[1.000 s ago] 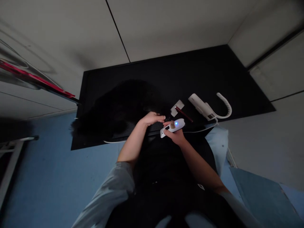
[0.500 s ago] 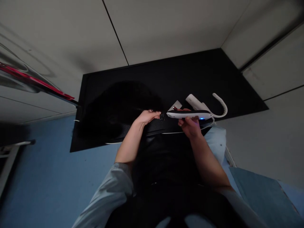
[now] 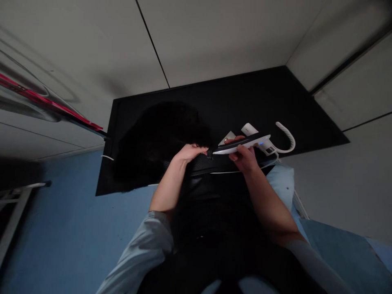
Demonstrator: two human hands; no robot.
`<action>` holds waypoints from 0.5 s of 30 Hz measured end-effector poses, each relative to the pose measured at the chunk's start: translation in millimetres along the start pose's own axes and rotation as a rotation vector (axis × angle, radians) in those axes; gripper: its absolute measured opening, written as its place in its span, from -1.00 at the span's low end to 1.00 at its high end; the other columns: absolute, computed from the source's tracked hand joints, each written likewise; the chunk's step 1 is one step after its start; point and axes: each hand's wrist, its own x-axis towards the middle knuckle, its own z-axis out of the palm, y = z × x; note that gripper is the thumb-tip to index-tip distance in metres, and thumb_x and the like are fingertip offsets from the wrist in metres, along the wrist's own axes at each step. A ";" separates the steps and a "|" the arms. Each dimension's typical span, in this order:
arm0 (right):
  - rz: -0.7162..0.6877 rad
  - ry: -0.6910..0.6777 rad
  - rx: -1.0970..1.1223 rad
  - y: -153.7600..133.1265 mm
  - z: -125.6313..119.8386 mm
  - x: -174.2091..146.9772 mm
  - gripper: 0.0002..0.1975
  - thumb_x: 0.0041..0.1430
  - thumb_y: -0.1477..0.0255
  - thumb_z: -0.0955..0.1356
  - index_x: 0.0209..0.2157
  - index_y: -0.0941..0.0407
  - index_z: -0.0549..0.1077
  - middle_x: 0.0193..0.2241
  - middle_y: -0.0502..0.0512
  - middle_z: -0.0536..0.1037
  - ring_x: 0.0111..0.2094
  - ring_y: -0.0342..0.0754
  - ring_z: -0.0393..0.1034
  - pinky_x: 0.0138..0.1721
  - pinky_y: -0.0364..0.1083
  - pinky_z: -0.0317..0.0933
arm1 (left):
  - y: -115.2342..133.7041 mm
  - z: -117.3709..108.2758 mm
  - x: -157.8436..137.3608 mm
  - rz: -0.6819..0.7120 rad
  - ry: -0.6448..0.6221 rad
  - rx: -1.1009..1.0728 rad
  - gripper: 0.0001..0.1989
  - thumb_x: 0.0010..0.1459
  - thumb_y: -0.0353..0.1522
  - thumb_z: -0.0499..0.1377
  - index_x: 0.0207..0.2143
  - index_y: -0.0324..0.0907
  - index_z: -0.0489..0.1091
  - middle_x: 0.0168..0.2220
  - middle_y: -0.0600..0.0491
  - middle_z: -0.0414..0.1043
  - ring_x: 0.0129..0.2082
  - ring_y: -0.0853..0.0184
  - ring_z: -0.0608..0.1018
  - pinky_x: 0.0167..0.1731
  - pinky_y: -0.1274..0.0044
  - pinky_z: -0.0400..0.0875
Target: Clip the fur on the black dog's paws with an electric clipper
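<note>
A large mass of black fur [image 3: 165, 126], apparently an animal, lies on the left half of the black table; its head and outline are lost in the dark. At its right side my left hand [image 3: 192, 152] pinches a small dark end that looks like a paw [image 3: 210, 154]. My right hand [image 3: 244, 157] grips a white and black hair clipper [image 3: 252, 141] with a blue light lit. The clipper's narrow left end meets or nearly meets the paw; I cannot tell if they touch.
Behind the clipper on the black table [image 3: 260, 90] lie a white device [image 3: 249, 129], a small pale piece [image 3: 228, 136] and a curved white cord [image 3: 289, 136]. Pale wall panels [image 3: 220, 41] stand behind. A red strip [image 3: 61, 108] runs along the left.
The clipper has tilted, its right end higher, and its tip has shifted slightly left to the paw. My left hand keeps its pinch. The whole view has shifted a little.
</note>
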 end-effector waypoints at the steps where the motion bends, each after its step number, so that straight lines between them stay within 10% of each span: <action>1: -0.003 0.002 0.009 -1.1 0.5 0.0 -0.65 -0.14 0.24 0.44 -0.33 0.02 0.29 -0.37 -0.03 0.58 -0.69 -0.28 0.12 -0.73 -0.23 -0.03 | 0.7 -0.8 -0.5 0.006 -0.009 0.017 -0.74 -0.27 -0.25 0.39 -0.69 -0.25 0.46 -0.59 -0.04 0.49 -0.47 0.27 0.54 -0.23 0.38 0.43; 15: -0.094 0.006 -0.233 -1.7 9.0 -22.4 -0.75 -0.07 0.31 0.44 -0.35 0.08 0.37 -0.44 -0.03 0.56 -0.72 -0.30 0.14 -0.71 -0.21 0.07 | 22.6 13.0 -12.4 0.061 0.200 -0.011 -0.79 -0.15 -0.32 0.36 -0.62 -0.28 0.45 -0.64 0.03 0.42 -0.57 0.34 0.48 -0.54 0.55 0.36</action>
